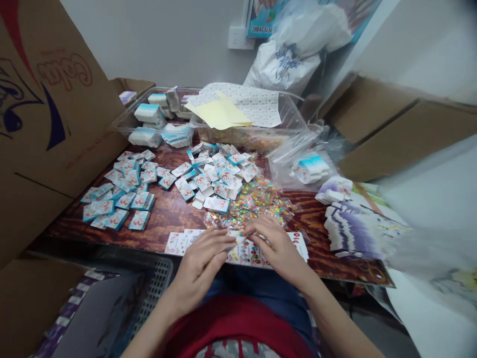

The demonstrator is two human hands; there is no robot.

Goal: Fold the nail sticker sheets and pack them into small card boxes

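My left hand (pixel 203 258) and my right hand (pixel 274 243) meet at the near edge of the wooden table (pixel 167 214), fingertips pinched together on a small piece over a sticker sheet (pixel 246 252). What exactly sits between the fingers is too small to name. Just beyond the hands lies a heap of shiny clear packets with coloured bits (pixel 253 201). Further back, small flat blue-and-white packets (pixel 212 174) are scattered in a pile, and more of them (pixel 119 194) lie in rows to the left.
A clear plastic tub (pixel 294 124) with patterned sheets and yellow paper on it stands at the back, beside a tray of stacked packets (pixel 152 119). Cardboard boxes (pixel 48 109) flank both sides. Purple-printed cards (pixel 346 223) lie at right. A dark basket (pixel 156 278) sits below left.
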